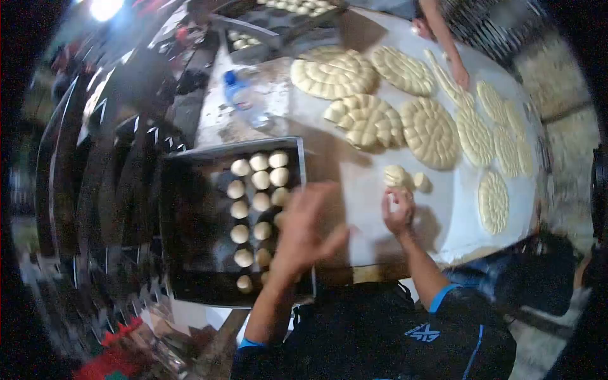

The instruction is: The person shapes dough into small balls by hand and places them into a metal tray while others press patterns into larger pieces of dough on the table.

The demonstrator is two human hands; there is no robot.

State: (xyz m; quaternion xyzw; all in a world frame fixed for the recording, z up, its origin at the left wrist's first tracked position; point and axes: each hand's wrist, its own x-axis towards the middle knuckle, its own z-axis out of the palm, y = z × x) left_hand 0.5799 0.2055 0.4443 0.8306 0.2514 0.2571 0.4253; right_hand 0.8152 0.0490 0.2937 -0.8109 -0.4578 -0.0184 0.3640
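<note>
My left hand [310, 228], blurred by motion, is over the right edge of a dark baking tray [196, 225]. Its thumb stands apart from the fingers, and I see nothing in it. Rows of small round dough balls [260, 202] sit in the tray, some hidden behind this hand. On the white table, my right hand [399, 212] is curled closed around a pale piece of dough [394, 203]. Just beyond it lie a small lump of dough [396, 175] and a smaller dough piece [421, 182].
Several scored dough slabs [429, 133] cover the far and right parts of the table [373, 244]. A plastic bottle [247, 101] with a blue cap stands behind the tray. Another person's hand [460, 76] touches a dough strip [443, 76]. More trays [278, 31] sit at the back.
</note>
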